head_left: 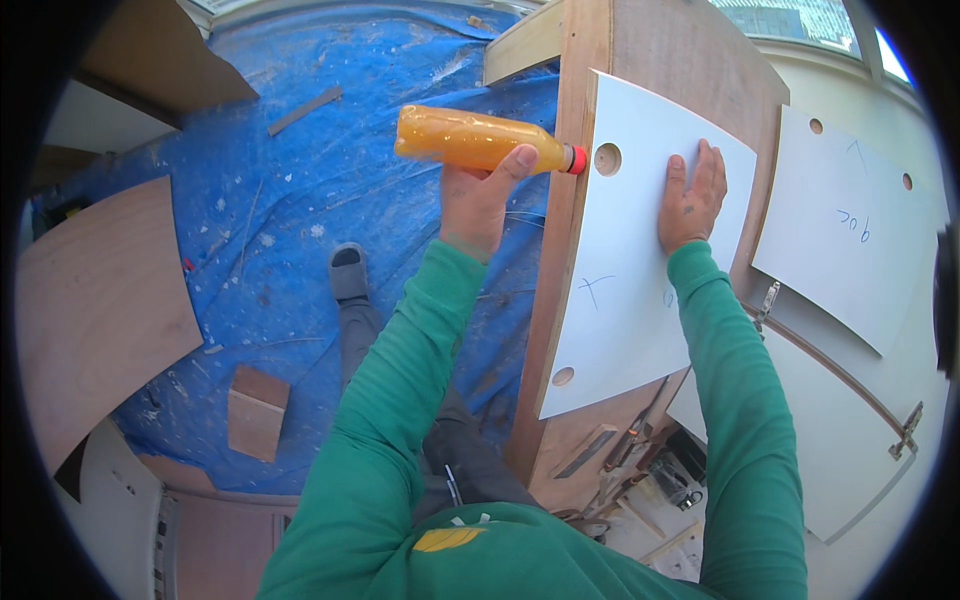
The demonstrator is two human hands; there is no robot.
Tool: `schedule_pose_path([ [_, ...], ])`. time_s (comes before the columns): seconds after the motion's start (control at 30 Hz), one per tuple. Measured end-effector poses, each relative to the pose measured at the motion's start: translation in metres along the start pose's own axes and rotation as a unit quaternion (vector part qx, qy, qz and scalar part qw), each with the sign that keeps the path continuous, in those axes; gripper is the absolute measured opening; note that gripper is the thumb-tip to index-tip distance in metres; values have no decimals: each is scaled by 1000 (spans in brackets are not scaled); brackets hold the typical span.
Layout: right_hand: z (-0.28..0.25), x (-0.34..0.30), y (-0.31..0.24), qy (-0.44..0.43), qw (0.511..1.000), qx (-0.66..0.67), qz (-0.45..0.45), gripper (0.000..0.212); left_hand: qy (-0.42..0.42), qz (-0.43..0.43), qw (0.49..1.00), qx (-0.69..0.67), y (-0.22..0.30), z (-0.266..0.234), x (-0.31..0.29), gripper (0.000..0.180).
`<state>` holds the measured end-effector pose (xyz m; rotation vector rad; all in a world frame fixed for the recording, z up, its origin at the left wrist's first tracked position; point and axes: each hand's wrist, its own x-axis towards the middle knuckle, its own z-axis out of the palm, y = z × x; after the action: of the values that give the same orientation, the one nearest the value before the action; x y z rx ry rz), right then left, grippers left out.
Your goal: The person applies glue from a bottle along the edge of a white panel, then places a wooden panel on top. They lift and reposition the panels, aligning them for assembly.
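Note:
My left hand (478, 205) is closed round a clear plastic bottle (460, 136) of orange-yellow liquid or glue. The bottle lies tilted nearly level, its red cap (576, 160) at the left long edge of a white panel (640, 260). Whether the cap touches that edge I cannot tell. My right hand (692, 198) rests flat on the panel's white face, fingers stretched out. Round hinge holes show near the panel's left edge, one close to the cap and one at the near end. Blue pen marks are on its face.
Beneath the panel stands a wooden cabinet (690, 50). More white panels lean at the right, one with hinges (907, 430). Blue sheeting (300, 180) covers the floor, with a wooden block (257, 412) and a strip (305, 110) on it. Tools (630, 440) lie near the panel's near end.

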<state>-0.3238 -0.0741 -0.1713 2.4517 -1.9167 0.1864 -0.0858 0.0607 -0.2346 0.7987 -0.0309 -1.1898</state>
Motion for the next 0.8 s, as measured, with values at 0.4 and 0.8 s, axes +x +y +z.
schedule_pose_path([
  [0.4,0,-1,0,-1,1000,13,4,70,17,4,994,-103,20,13,40,46],
  [0.8,-2,-1,-3,-13,1000,6,10,70,29,-41,991,-120,5,23,61,44],
])
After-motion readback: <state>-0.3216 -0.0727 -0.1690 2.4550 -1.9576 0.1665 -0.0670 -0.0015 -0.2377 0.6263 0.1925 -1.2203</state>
